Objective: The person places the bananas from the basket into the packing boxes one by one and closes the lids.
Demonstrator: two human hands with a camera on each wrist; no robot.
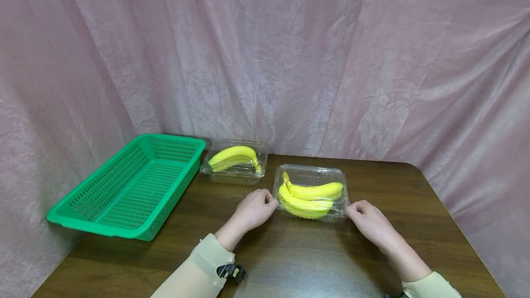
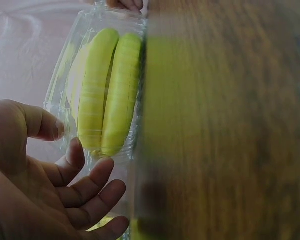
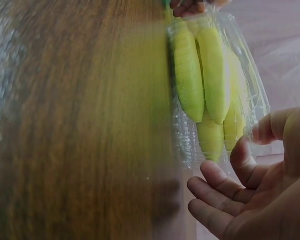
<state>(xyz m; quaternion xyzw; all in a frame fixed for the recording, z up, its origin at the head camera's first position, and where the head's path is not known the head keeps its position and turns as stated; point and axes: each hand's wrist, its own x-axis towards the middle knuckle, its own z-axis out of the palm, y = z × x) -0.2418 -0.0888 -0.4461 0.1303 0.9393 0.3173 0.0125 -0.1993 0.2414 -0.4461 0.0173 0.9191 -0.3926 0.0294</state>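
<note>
A clear plastic clamshell box (image 1: 310, 178) with yellow bananas (image 1: 308, 203) inside sits on the table in the head view, its lid over the fruit. My left hand (image 1: 256, 207) pinches its near left corner between thumb and index finger. At the near right corner, my right hand (image 1: 370, 222) does the same. In the left wrist view, the other fingers (image 2: 97, 202) of the left hand spread loosely below the rim. The right wrist view shows the remaining fingers (image 3: 214, 192) of the right hand held away from the box.
Behind and left stands a second clear box (image 1: 236, 179) with bananas (image 1: 233, 155) in it. A green perforated basket (image 1: 151, 231) lies at the left of the brown wooden table (image 1: 290, 252). A pink curtain (image 1: 265, 59) hangs along the table's far side.
</note>
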